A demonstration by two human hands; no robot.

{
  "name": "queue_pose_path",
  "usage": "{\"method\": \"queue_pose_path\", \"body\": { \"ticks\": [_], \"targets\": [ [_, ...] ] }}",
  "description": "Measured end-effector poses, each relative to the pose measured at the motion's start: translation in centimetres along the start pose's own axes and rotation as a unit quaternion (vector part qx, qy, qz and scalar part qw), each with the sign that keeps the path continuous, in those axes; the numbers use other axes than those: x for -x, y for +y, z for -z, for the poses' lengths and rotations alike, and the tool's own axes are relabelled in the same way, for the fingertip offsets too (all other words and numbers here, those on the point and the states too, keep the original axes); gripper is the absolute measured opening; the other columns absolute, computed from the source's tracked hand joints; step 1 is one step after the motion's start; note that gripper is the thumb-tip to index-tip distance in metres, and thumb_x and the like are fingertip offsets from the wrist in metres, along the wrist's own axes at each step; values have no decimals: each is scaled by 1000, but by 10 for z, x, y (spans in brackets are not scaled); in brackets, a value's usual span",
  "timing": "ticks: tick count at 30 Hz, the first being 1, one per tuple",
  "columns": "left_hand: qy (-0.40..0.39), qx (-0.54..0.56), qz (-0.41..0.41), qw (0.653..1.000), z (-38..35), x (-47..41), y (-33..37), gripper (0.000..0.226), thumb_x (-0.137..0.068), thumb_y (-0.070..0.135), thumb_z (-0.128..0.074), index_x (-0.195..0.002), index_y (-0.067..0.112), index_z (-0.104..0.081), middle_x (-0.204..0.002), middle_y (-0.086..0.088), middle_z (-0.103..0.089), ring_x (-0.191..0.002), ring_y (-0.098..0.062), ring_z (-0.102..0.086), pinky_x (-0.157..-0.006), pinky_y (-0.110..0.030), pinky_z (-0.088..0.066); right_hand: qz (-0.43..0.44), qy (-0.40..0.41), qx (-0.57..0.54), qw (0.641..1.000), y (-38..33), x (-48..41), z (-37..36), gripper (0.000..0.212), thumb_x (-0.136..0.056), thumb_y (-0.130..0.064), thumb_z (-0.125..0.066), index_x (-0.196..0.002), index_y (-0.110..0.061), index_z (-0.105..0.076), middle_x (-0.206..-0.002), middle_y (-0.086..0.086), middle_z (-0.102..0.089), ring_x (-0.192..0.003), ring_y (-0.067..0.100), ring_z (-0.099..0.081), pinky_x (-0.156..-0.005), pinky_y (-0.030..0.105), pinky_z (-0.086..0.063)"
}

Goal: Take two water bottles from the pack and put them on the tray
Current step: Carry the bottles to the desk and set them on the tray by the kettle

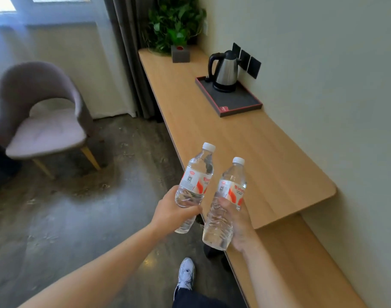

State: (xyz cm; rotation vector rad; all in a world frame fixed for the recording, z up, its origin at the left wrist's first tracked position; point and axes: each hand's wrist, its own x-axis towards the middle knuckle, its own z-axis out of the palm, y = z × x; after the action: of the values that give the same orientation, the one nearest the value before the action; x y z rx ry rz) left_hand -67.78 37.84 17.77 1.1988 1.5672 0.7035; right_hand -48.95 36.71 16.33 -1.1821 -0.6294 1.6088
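Observation:
I hold two clear water bottles with white caps and red-and-white labels. My left hand (pixel 172 212) grips the lower half of the left bottle (pixel 195 181), which tilts to the right. My right hand (pixel 240 225) is wrapped around the right bottle (pixel 229 196) from behind. Both bottles hang in the air beside the near end of the wooden counter (pixel 245 147). The dark tray (pixel 245 103) with a red edge lies farther along the counter, by the wall. The pack is not in view.
A steel kettle (pixel 225 72) stands on the far part of the tray. A potted plant (pixel 174 25) and a grey box (pixel 180 54) sit at the counter's far end. A grey armchair (pixel 41 116) is on the left. My shoe (pixel 186 273) is on the floor below.

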Motion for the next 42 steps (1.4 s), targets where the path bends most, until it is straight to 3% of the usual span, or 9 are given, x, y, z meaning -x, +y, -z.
{"method": "queue_pose_path", "body": {
  "ticks": [6, 14, 18, 22, 26, 33, 35, 37, 42],
  "targets": [
    [32, 8, 22, 999, 56, -91, 24, 43, -65, 38, -82, -99, 44, -58, -89, 22, -73, -80, 0, -72, -75, -30, -61, -18, -40, 30, 999, -28, -101, -51, 35, -73, -19, -75, -103, -14, -59, -84, 13, -62, -75, 28, -63, -66, 41, -56],
    [60, 49, 34, 996, 132, -214, 45, 46, -63, 38, -81, -104, 38, -62, -94, 14, -76, -89, -8, -73, -81, -35, -57, -29, -40, 37, 998, -56, -234, -127, 39, -71, -19, -77, -105, -13, -59, -81, 10, -64, -70, 26, -65, -64, 40, -58],
    [33, 59, 22, 997, 168, -287, 55, 48, -65, 35, -81, -108, 37, -61, -96, 13, -76, -91, -9, -72, -81, -35, -57, -37, -4, 27, 999, -62, -296, -164, 43, -68, -23, -80, -106, -15, -61, -81, 10, -67, -71, 26, -68, -64, 40, -59],
    [-17, 27, 15, 999, 211, -362, 69, 43, -63, 39, -80, -102, 36, -62, -88, 11, -77, -84, -10, -74, -83, -41, -60, -31, 50, 21, 998, -75, -347, -204, 65, -57, -29, -87, -114, -16, -59, -90, 12, -68, -77, 27, -69, -66, 39, -60],
    [-80, -19, -14, 996, 243, -436, 99, 43, -63, 41, -80, -101, 38, -62, -85, 9, -78, -81, -13, -75, -83, -44, -60, 1, 102, -23, 995, -94, -391, -230, 57, -64, -23, -87, -114, -16, -59, -90, 12, -68, -75, 26, -69, -67, 40, -60],
    [-182, -31, -45, 982, 220, -537, 157, 47, -72, 31, -84, -115, 25, -65, -92, -1, -79, -80, -19, -77, -78, -40, -63, 56, 191, -54, 979, -130, -448, -232, 37, -63, -29, -86, -96, -27, -69, -86, 11, -73, -72, 26, -70, -67, 38, -57],
    [-224, -37, -54, 972, 202, -564, 173, 47, -73, 24, -84, -116, 21, -64, -88, -3, -79, -74, -19, -77, -66, -34, -63, 58, 227, -57, 970, -135, -468, -221, 45, -65, -27, -85, -105, -22, -67, -91, 12, -73, -78, 28, -69, -73, 42, -56],
    [-259, -35, -64, 963, 181, -590, 189, 45, -71, 19, -85, -111, 15, -65, -80, -4, -77, -67, -17, -74, -59, -31, -59, 58, 245, -70, 965, -143, -487, -206, 48, -67, -26, -84, -110, -17, -65, -90, 13, -71, -74, 28, -66, -66, 36, -56],
    [-316, -83, -51, 944, 131, -655, 216, 45, -60, 26, -85, -101, 21, -67, -77, -5, -75, -67, -16, -71, -60, -35, -58, 62, 282, -85, 954, -164, -538, -155, 48, -65, -28, -84, -109, -23, -66, -92, 9, -74, -75, 22, -70, -63, 32, -58]
  ]
}}
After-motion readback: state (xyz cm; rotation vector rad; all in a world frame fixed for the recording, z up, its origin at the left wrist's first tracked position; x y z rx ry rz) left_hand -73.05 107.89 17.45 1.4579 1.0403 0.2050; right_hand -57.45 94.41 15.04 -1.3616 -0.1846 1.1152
